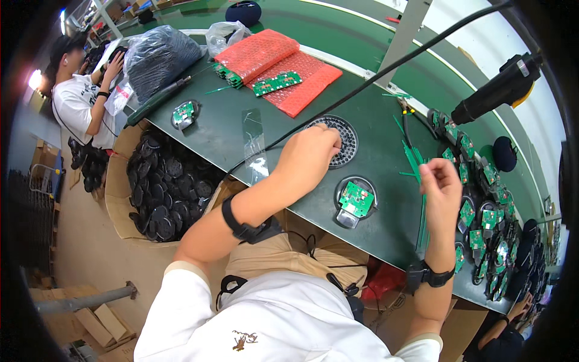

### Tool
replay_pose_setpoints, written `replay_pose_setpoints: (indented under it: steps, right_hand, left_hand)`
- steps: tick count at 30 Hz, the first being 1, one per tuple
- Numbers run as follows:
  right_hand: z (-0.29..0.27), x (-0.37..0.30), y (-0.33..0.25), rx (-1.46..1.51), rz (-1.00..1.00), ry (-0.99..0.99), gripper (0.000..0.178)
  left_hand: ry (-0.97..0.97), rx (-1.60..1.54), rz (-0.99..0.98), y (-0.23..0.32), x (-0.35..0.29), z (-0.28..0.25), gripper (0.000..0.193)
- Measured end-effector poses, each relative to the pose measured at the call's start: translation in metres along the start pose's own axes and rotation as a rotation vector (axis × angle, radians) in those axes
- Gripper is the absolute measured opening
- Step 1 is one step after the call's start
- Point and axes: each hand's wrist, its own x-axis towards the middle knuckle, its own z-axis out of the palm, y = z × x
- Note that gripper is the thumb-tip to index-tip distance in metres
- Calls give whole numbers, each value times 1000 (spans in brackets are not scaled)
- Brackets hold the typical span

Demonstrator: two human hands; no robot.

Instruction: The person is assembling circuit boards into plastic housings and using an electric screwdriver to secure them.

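Observation:
My left hand (309,149) reaches over a round dark dish (348,137) of small dark parts. Its fingers are drawn together at the dish, and whatever they pinch is hidden. My right hand (441,184) is raised beside a bunch of thin green strips (412,158), fingers curled and thumb against them; I cannot make out anything in the grip. Between the hands, closer to me, lies a round black housing (347,218) with a green circuit board (356,200) on it. A similar small assembly (184,114) sits farther left on the table.
Red bubble wrap (259,51) and more circuit boards (277,83) lie at the back. A box of black housings (160,181) stands left. Many board assemblies (482,223) pile up right, below a black heat gun (497,90). A black cable (386,69) crosses the table. Another person (81,99) works far left.

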Motion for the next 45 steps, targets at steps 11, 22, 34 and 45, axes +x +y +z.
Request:
replay_pose_setpoints:
  steps: [11, 22, 34, 45]
  right_hand:
    - [-38, 71, -81, 415, -366, 15, 59]
    - [-16, 57, -118, 666, -452, -313, 59]
    - [7, 40, -121, 953, -376, -887, 47]
    - [54, 12, -107, 741, -269, -434, 27]
  left_hand:
    - [-104, 82, -44, -14, 12, 22, 13]
    - [-46, -395, -85, 3, -1, -4, 12]
    - [-275, -868, -344, 28, -33, -5, 10]
    - [-139, -778, -245, 32, -46, 2, 14]
